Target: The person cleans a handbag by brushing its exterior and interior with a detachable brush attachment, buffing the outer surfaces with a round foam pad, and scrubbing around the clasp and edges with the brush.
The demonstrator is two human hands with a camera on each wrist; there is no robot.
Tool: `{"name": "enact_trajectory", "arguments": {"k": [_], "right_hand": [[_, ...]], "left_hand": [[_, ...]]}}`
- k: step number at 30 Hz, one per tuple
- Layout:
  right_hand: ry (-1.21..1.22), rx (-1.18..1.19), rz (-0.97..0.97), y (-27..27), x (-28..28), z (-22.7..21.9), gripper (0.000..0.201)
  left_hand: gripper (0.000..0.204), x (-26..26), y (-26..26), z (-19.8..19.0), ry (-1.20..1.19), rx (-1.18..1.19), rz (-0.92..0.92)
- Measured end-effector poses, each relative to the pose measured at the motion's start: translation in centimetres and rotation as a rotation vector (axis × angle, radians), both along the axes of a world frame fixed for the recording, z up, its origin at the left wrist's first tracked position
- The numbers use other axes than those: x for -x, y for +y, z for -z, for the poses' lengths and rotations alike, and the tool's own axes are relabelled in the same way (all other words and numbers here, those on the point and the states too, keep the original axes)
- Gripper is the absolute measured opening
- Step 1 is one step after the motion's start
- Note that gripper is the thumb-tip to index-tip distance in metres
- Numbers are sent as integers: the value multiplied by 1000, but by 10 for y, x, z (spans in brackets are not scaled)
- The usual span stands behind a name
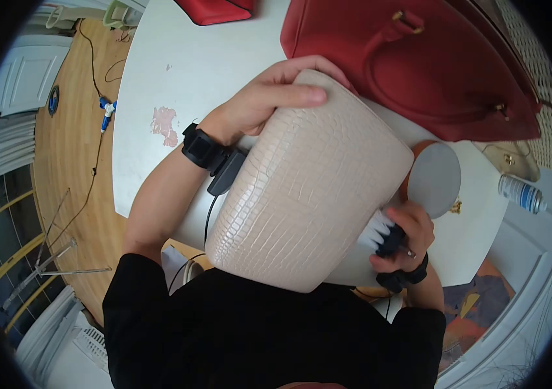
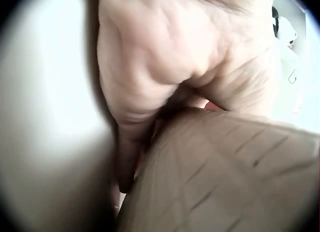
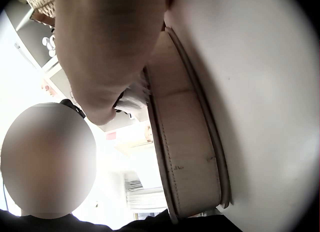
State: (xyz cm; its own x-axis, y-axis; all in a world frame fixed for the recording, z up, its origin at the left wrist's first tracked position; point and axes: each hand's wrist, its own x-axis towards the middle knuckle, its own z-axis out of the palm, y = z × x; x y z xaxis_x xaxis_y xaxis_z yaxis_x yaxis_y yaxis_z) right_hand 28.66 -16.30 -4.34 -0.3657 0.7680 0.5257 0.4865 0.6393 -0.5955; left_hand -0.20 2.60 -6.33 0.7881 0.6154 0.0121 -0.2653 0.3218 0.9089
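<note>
A beige crocodile-patterned bag [image 1: 315,181] is held tilted over the white table, in front of the person's black shirt. My left hand [image 1: 269,97] grips its far left corner, thumb lying on the patterned face and the other fingers behind it. In the left wrist view, the left palm [image 2: 165,57] is close against the bag's edge. My right hand [image 1: 418,230] holds a small round brush [image 1: 389,240] with white bristles, a black base and a metal shank. In the right wrist view, the bristles [image 3: 134,98] meet the rim of the bag's stitched side panel [image 3: 182,137], which has dark scuffs.
A large red handbag [image 1: 457,78] lies at the back right of the white table [image 1: 152,71], with another red item [image 1: 214,10] at the far edge. A round tub with a grey lid [image 1: 436,178] is near the right hand. Further right is a spray can [image 1: 521,193].
</note>
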Motion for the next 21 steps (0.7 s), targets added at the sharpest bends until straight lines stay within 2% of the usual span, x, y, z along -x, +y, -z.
{"name": "enact_trajectory", "arguments": {"k": [3, 4, 5, 7, 9, 11, 12, 14, 16, 19, 21], "right_hand": [[62, 61, 13, -3, -7, 6, 74], [134, 165, 3, -10, -14, 11, 79], [121, 166, -14, -12, -13, 17, 79], [313, 86, 12, -11, -9, 19, 84], [255, 109, -56, -3, -10, 7, 90], [156, 117, 11, 6, -4, -12, 84], [147, 111, -4, 12, 0, -26, 84], [-53, 171, -98, 29, 7, -58, 77], [-137, 156, -126, 45, 26, -80, 73], [-292, 146, -124, 73, 54, -101, 66], [-371, 138, -113, 93, 70, -95, 64]], "left_hand": [[39, 1, 6, 4, -49, -9, 12], [39, 2, 6, 4, -57, -4, -3], [36, 3, 8, 3, -58, 24, 13], [35, 2, 9, 2, -75, 51, 7], [34, 3, 10, 0, -77, 61, 30], [33, 5, 11, -1, -75, 64, 8], [33, 7, 11, -1, -63, 79, 2], [33, 9, 15, -1, -63, 70, -18], [33, 11, 16, 0, -63, 76, -36], [33, 11, 18, 0, -74, 93, -49], [32, 13, 19, 0, -81, 114, -32]]}}
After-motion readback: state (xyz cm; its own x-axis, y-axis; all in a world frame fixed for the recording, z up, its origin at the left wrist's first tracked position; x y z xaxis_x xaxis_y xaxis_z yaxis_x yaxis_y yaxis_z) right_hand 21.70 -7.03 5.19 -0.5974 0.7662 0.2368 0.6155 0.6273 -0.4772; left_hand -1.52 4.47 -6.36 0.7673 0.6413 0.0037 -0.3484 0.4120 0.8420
